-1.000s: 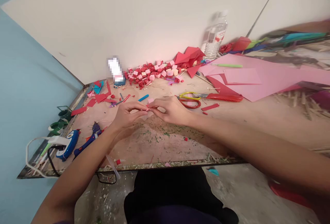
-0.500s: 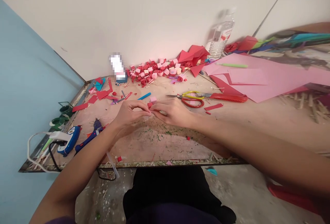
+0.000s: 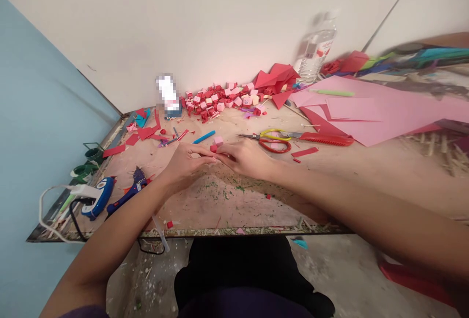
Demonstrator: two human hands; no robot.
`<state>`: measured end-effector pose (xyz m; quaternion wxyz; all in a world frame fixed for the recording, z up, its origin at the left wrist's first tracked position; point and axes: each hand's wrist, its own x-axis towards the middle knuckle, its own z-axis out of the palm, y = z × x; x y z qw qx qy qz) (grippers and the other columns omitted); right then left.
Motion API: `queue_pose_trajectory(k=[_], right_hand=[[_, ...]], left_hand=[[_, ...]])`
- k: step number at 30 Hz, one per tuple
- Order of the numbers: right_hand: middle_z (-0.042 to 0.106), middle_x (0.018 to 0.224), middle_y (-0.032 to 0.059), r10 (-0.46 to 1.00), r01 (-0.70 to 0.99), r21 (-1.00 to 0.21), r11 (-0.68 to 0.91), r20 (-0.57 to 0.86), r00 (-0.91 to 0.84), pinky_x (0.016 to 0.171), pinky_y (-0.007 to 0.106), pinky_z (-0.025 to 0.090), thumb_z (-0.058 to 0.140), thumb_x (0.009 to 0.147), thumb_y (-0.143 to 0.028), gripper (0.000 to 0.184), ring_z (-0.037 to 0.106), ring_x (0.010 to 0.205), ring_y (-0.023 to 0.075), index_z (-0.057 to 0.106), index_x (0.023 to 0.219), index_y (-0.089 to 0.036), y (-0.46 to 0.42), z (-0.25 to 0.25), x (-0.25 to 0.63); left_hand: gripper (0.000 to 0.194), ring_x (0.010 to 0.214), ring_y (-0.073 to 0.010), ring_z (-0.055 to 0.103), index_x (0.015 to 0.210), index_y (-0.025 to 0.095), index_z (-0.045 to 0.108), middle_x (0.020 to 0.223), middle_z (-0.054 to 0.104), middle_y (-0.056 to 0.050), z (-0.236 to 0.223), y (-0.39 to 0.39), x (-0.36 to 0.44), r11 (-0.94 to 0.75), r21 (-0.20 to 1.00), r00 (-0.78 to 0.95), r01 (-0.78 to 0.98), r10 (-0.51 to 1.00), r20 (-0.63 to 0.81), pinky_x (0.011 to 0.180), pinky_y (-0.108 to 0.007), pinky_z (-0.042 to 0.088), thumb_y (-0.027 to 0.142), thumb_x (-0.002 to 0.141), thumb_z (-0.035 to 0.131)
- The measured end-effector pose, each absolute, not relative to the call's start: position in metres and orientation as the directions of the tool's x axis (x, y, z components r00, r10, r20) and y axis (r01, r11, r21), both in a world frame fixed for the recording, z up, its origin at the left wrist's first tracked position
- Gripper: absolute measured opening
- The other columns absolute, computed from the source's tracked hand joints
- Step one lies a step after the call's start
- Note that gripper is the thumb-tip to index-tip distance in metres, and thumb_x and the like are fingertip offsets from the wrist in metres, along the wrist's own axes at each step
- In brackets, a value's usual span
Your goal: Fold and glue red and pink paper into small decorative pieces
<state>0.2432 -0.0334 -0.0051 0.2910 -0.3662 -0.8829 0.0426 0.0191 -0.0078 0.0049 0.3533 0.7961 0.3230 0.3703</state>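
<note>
My left hand [image 3: 187,160] and my right hand [image 3: 244,158] meet over the table, their fingertips pinched together on a small piece of pink paper [image 3: 214,157]. Most of that piece is hidden by the fingers. Just beyond the fingertips are a small red paper cube [image 3: 213,148] and a pink one [image 3: 218,140]. A blue stick-like pen or tube [image 3: 204,137] lies past my left fingers. Scissors [image 3: 281,146] with red and yellow handles lie past my right hand, beside a red-handled cutter [image 3: 326,138].
A heap of red and pink paper cubes [image 3: 223,99] lies along the wall, between a blurred-out phone-like object [image 3: 168,95] and a water bottle [image 3: 318,52]. Pink sheets [image 3: 388,108] spread to the right. A blue glue gun [image 3: 132,191] and power socket [image 3: 98,198] are at left.
My fingers have shifted slightly around the small paper piece, the left fingers lying flatter. The whole view has moved a little. Both hands still meet at the same spot.
</note>
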Motion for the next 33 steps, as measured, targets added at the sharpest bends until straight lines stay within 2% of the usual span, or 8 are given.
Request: queue_pose_trajectory(k=[7, 13, 18, 22, 27, 33], right_hand=[[0.071, 0.078, 0.0053, 0.679, 0.529, -0.426, 0.734, 0.455, -0.576, 0.068, 0.028, 0.036, 0.053, 0.102, -0.024, 0.025, 0.056, 0.066, 0.0150, 0.076, 0.097, -0.015, -0.034, 0.004, 0.245], [0.069, 0.070, 0.0033, 0.690, 0.470, -0.513, 0.718, 0.438, -0.576, 0.067, 0.027, 0.038, 0.054, 0.099, -0.019, 0.025, 0.052, 0.060, 0.0123, 0.077, 0.091, -0.014, -0.037, 0.009, 0.243], [0.067, 0.066, 0.0021, 0.705, 0.456, -0.546, 0.703, 0.451, -0.547, 0.063, 0.027, 0.038, 0.055, 0.098, -0.022, 0.026, 0.051, 0.058, 0.0113, 0.077, 0.088, -0.013, -0.039, 0.007, 0.240], [0.065, 0.063, 0.0006, 0.710, 0.446, -0.560, 0.698, 0.465, -0.528, 0.061, 0.026, 0.038, 0.057, 0.097, -0.021, 0.025, 0.049, 0.056, 0.0112, 0.077, 0.085, -0.014, -0.038, 0.007, 0.241], [0.068, 0.066, 0.0018, 0.707, 0.394, -0.607, 0.691, 0.452, -0.543, 0.061, 0.025, 0.040, 0.060, 0.096, -0.019, 0.022, 0.053, 0.057, 0.0115, 0.079, 0.086, -0.013, -0.039, 0.008, 0.241], [0.070, 0.067, 0.0032, 0.680, 0.337, -0.622, 0.706, 0.466, -0.566, 0.060, 0.025, 0.041, 0.062, 0.097, -0.021, 0.023, 0.053, 0.057, 0.0110, 0.080, 0.087, -0.012, -0.040, 0.010, 0.242]], left_hand=[[0.010, 0.070, -0.0225, 0.075, 0.075, 0.022, 0.084, 0.075, 0.080, -0.004, 0.004, -0.003, 0.017, -0.435, 0.869, 0.474, 0.236, 0.832, 0.287, 0.067, -0.034, 0.062, 0.030, 0.073, 0.088], [0.012, 0.065, -0.0197, 0.073, 0.071, 0.021, 0.082, 0.071, 0.078, -0.004, 0.004, -0.002, 0.017, -0.416, 0.880, 0.481, 0.229, 0.834, 0.269, 0.064, -0.031, 0.060, 0.031, 0.073, 0.088], [0.015, 0.064, -0.0186, 0.072, 0.070, 0.020, 0.081, 0.069, 0.077, -0.004, 0.003, -0.003, 0.018, -0.430, 0.876, 0.487, 0.220, 0.826, 0.283, 0.062, -0.029, 0.059, 0.033, 0.074, 0.088], [0.018, 0.063, -0.0190, 0.072, 0.071, 0.019, 0.081, 0.070, 0.078, -0.005, -0.002, 0.000, 0.018, -0.377, 0.909, 0.490, 0.178, 0.835, 0.251, 0.061, -0.030, 0.059, 0.034, 0.073, 0.089], [0.025, 0.065, -0.0190, 0.073, 0.073, 0.018, 0.079, 0.074, 0.078, -0.005, -0.004, 0.003, 0.019, -0.283, 0.952, 0.464, 0.113, 0.863, 0.201, 0.064, -0.031, 0.061, 0.033, 0.063, 0.095], [0.030, 0.067, -0.0202, 0.073, 0.069, 0.017, 0.075, 0.074, 0.076, -0.004, 0.001, 0.000, 0.019, -0.273, 0.959, 0.472, 0.075, 0.857, 0.207, 0.070, -0.037, 0.063, 0.035, 0.061, 0.098]])
